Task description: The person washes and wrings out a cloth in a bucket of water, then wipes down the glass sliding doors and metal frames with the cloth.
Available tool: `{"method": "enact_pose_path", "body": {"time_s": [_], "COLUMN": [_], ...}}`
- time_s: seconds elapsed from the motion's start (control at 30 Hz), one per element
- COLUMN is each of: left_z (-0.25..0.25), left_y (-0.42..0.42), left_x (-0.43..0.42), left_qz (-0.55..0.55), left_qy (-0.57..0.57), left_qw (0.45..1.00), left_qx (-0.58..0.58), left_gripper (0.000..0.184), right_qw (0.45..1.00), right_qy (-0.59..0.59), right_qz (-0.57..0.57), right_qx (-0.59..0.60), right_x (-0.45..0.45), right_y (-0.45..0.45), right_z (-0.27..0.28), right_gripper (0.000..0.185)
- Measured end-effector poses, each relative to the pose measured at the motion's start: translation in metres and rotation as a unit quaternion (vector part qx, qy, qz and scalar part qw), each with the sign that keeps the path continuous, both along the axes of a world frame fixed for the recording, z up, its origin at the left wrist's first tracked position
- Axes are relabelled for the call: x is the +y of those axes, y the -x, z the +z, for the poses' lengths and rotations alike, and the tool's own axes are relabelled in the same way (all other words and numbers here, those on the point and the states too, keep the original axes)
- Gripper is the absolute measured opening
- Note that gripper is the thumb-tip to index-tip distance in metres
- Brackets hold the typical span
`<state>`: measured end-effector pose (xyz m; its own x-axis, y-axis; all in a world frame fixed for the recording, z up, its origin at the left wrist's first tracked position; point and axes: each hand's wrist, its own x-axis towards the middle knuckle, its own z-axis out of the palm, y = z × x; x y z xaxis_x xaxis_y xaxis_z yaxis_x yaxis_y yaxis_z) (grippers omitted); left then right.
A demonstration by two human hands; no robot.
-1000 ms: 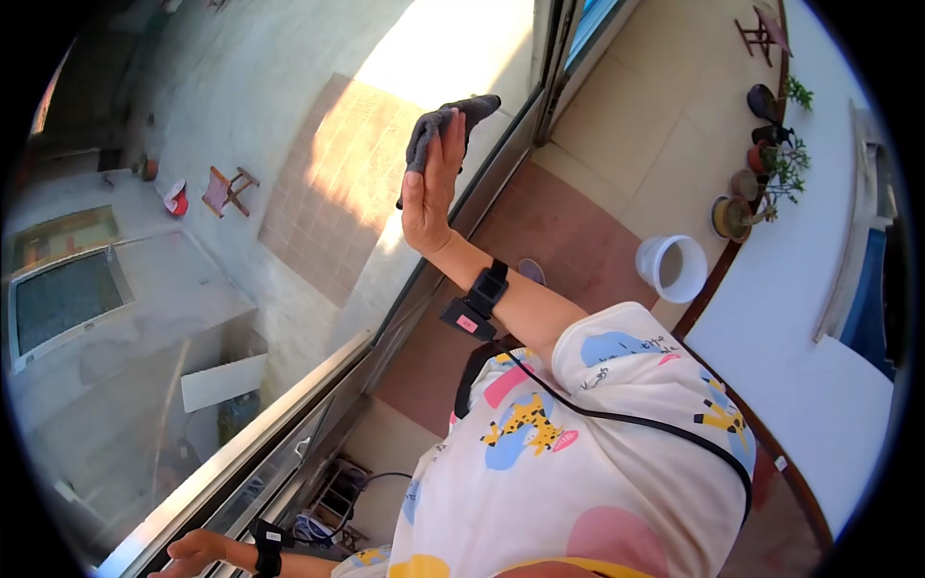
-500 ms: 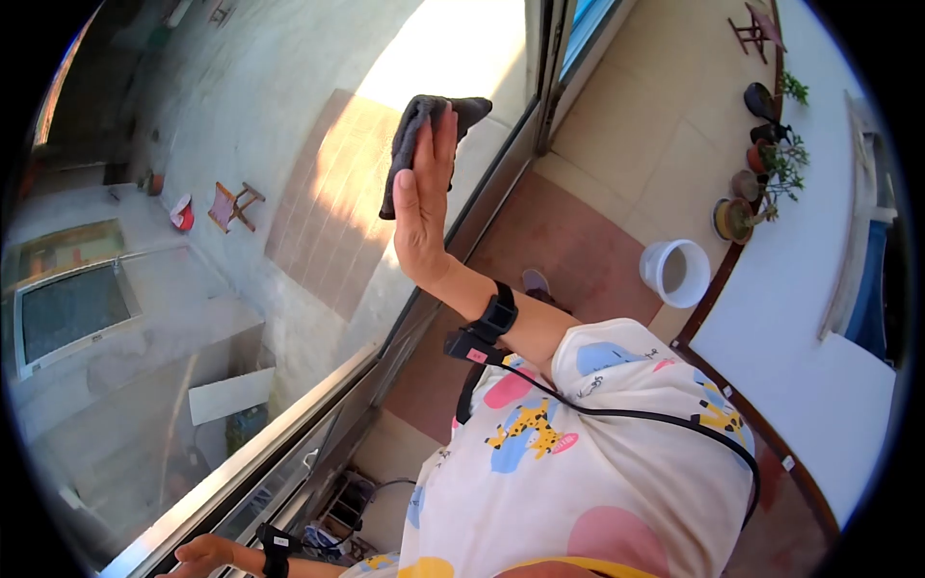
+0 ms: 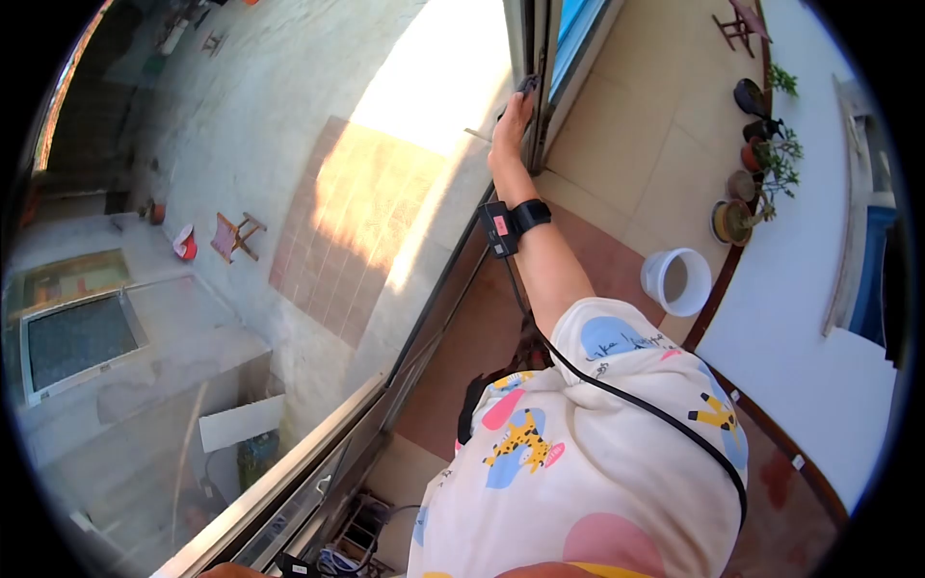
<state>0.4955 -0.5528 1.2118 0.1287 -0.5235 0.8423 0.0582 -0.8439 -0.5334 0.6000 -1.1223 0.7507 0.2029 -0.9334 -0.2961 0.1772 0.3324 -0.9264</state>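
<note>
Head view, frame edge: I see the right hand (image 3: 511, 133) right up at the upright window frame (image 3: 542, 39); whether its knuckles touch the metal, I can't tell.
Glass side: from my seat the window pane (image 3: 289, 144) spreads left of those fingers, with the pale lower rail (image 3: 289, 460) slanting away well below them.
Floor side: beige tiles (image 3: 617, 144) lie right of the fingers, past the frame; a white bucket (image 3: 676, 281) stands lower right, potted plants (image 3: 737, 222) farther right.
Beyond the glass: a folding stool (image 3: 236, 239) sits left of and below the fingers, near a sunlit patch.
Cloth: dark grey cloth (image 3: 526, 85), bunched small at the right fingertips, mostly hidden.
Right fingers: close together, holding that cloth.
Left hand (image 3: 231, 571): a sliver at my bottom edge; its fingers I can't tell.
</note>
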Motion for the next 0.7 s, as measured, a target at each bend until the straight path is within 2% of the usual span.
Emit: {"method": "enact_pose_path", "body": {"time_s": [0.03, 0.07, 0.13, 0.17, 0.23, 0.3, 0.33, 0.37, 0.43, 0.5, 0.57, 0.63, 0.7], "left_z": [0.0, 0.0, -0.001, 0.0, -0.001, 0.001, 0.002, 0.002, 0.001, 0.0, -0.002, -0.001, 0.0], "left_y": [0.001, 0.002, -0.001, -0.001, 0.002, 0.002, 0.002, 0.001, 0.001, 0.0, 0.002, 0.002, 0.0], "left_x": [0.001, 0.0, -0.001, -0.002, 0.0, -0.003, -0.002, -0.004, -0.008, -0.009, -0.008, -0.006, -0.005], "left_qz": [0.0, 0.002, 0.006, 0.01, 0.016, -0.001, 0.0, -0.008, -0.014, -0.016, -0.014, -0.009, -0.035], "left_qy": [0.002, 0.002, 0.007, 0.011, 0.014, 0.008, 0.002, 0.009, 0.014, 0.022, 0.024, 0.022, 0.005], "left_qw": [1.0, 1.0, 1.0, 1.0, 1.0, 1.0, 1.0, 0.999, 0.999, 0.999, 0.999, 0.999, 0.999], "left_qx": [-0.001, 0.0, -0.001, 0.006, 0.013, 0.024, 0.03, 0.03, 0.031, 0.025, 0.028, 0.031, 0.037], "left_gripper": [0.074, 0.074, 0.075, 0.075, 0.075, 0.076, 0.076, 0.076, 0.076, 0.075, 0.075, 0.074, 0.073], "right_qw": [0.998, 0.999, 0.966, 0.966, 0.99, 0.987, 0.988, 0.962, 0.855, 0.829, 0.847, 0.852, 0.907], "right_qy": [-0.057, -0.053, -0.251, -0.249, -0.117, 0.154, 0.148, 0.273, 0.511, 0.55, 0.529, 0.519, 0.419], "right_qz": [0.008, 0.008, 0.063, 0.064, 0.069, 0.011, 0.012, -0.014, -0.06, -0.044, -0.01, -0.027, -0.032], "right_qx": [0.005, 0.002, 0.014, 0.014, -0.037, 0.038, 0.044, 0.007, -0.07, -0.089, -0.053, -0.067, -0.006], "right_x": [0.005, 0.01, 0.024, 0.017, 0.008, 0.008, 0.007, 0.0, -0.017, -0.034, -0.038, -0.03, -0.019], "right_y": [0.001, 0.008, 0.021, 0.017, 0.009, 0.008, 0.01, 0.011, 0.008, 0.008, 0.02, 0.01, 0.008], "right_z": [-0.02, -0.008, 0.014, 0.017, 0.021, 0.107, 0.14, 0.17, 0.207, 0.204, 0.175, 0.114, 0.056], "right_gripper": [0.059, 0.059, 0.062, 0.062, 0.063, 0.06, 0.06, 0.055, 0.046, 0.044, 0.046, 0.054, 0.056]}}
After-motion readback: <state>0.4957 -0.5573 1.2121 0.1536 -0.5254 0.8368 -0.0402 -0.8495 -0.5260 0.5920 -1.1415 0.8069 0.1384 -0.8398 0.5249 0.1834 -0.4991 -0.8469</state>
